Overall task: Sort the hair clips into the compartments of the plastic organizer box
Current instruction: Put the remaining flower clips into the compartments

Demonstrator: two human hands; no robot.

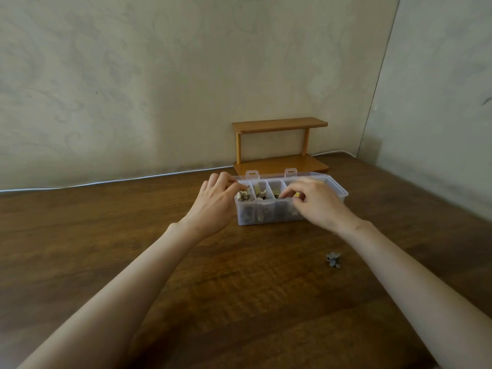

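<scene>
A clear plastic organizer box point(266, 217) stands open on the wooden table, its lid tipped back. Its compartments hold several small hair clips point(261, 194) in beige and dark tones. My left hand point(215, 203) reaches over the leftmost compartment, fingertips pinched at a beige clip point(243, 195). My right hand point(316, 203) hovers over the right compartments, fingers curled around a small yellowish clip point(296, 194); it hides what lies under it. One grey flower-shaped clip point(334, 260) lies loose on the table, near my right forearm.
A small two-tier wooden shelf point(279, 145) stands behind the box against the wall. A white cable point(106, 181) runs along the table's back edge. The brown table point(239, 288) stretches toward me between my forearms.
</scene>
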